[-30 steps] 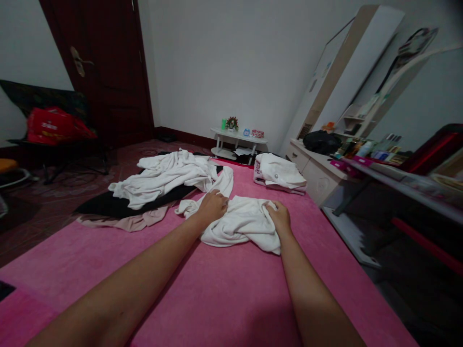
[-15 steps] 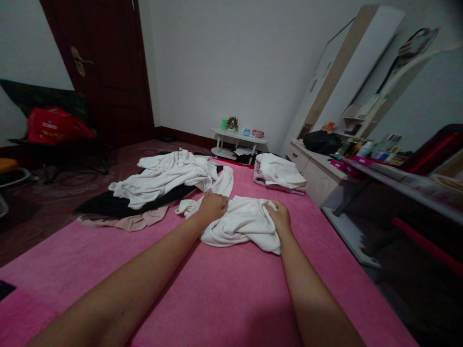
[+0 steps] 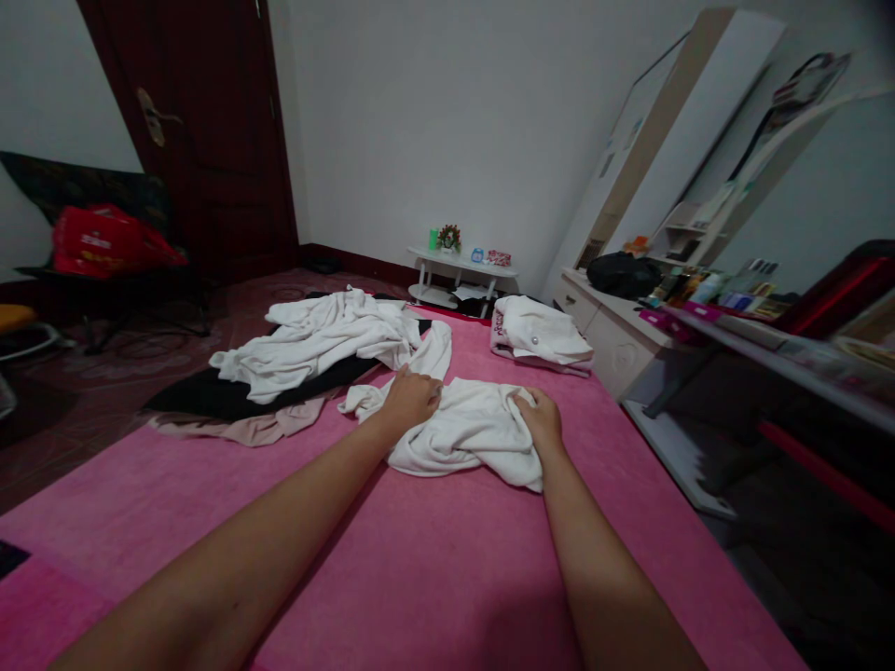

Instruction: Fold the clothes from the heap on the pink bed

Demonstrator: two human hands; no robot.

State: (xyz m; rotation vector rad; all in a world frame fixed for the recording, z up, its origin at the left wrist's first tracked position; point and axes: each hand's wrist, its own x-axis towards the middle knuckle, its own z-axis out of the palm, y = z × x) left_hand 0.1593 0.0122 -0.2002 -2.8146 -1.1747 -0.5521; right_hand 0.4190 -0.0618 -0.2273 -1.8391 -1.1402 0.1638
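A crumpled white garment lies on the pink bed cover in front of me; its exact kind does not show. My left hand grips it on its left part, fingers curled into the cloth. On its right edge my right hand is closed, with the fabric bunched between thumb and fingers. One white sleeve-like piece stretches from beyond my left hand towards a loose pile. In that pile, white clothing rests over a black garment and a pale pink one.
Folded white clothes are stacked at the bed's far right. A small white table stands against the wall beyond. Drawers and a cluttered desk line the right side. A red bag sits on a chair at left.
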